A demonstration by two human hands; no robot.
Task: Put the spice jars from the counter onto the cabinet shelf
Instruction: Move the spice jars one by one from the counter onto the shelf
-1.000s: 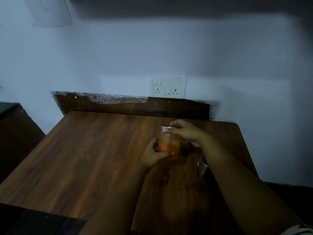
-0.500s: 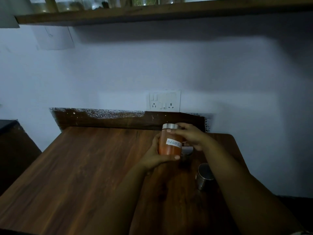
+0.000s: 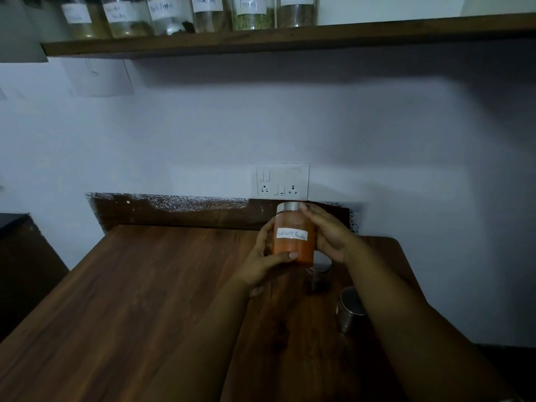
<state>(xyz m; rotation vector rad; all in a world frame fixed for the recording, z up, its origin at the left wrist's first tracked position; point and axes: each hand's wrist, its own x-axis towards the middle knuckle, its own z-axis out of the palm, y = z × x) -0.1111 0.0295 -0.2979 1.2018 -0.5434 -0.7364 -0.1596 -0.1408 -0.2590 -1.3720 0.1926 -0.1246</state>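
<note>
Nearest the camera, both forearms reach forward over the wooden tabletop (image 3: 121, 300). Just beside the right forearm stands a small jar with a metal lid (image 3: 350, 310), and a second jar (image 3: 318, 274), dark and hard to make out, stands a little further in, directly below the hands; both appear to wait their turn.

Beyond them, the two hands hold the orange spice jar (image 3: 294, 231) between them, lifted clear of the tabletop. It is upright, long axis vertical, silver lid on top, its white handwritten label facing the camera. The left hand (image 3: 262, 264) cups it from the left and below, fingers behind it and the thumb curled across the lower front. The right hand (image 3: 329, 235) wraps its right side, fingertips reaching up to the lid. Neither hand is clearly the nearer; both grip it.

Further back sit the dark backsplash and the wall socket (image 3: 282, 179). Farthest and highest is the shelf (image 3: 377, 31), well above the jar, with a row of labelled jars (image 3: 185, 15) filling its left part. The stretch to their right looks free, so the likely move is straight up and slightly right.
</note>
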